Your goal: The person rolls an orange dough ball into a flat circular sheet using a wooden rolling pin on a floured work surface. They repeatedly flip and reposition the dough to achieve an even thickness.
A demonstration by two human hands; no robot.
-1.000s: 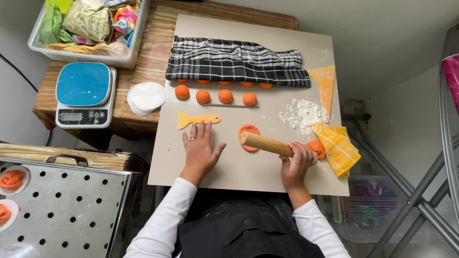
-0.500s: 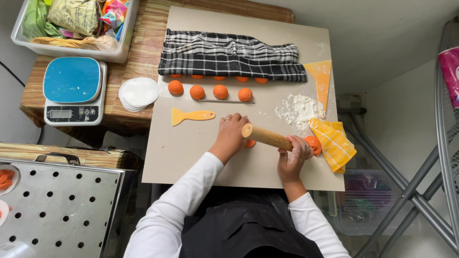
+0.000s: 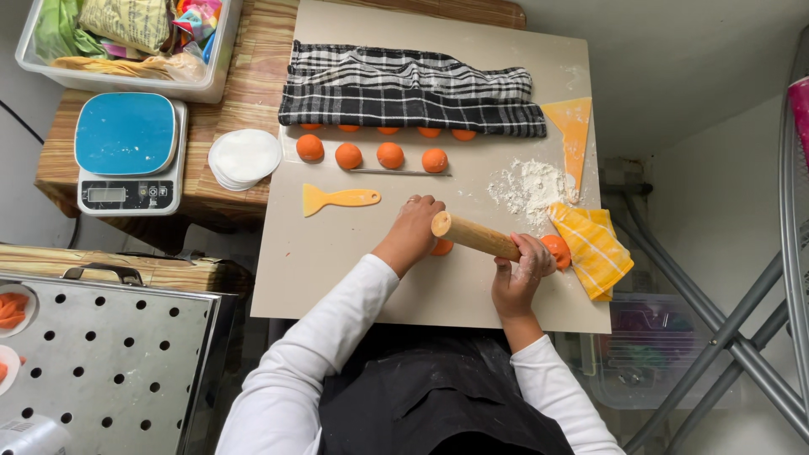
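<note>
From the head camera, my left hand (image 3: pixel 413 232) lies on the orange dough piece (image 3: pixel 442 248), fingers together and flat, beside the near end of the wooden rolling pin (image 3: pixel 474 237). My right hand (image 3: pixel 521 274) has its fingers clamped round the pin's far end (floury knuckles). Four orange dough balls (image 3: pixel 371 154) sit in a row on the beige board (image 3: pixel 337 253), below the checked cloth (image 3: pixel 409 88).

Bright, even light; sharp focus
</note>
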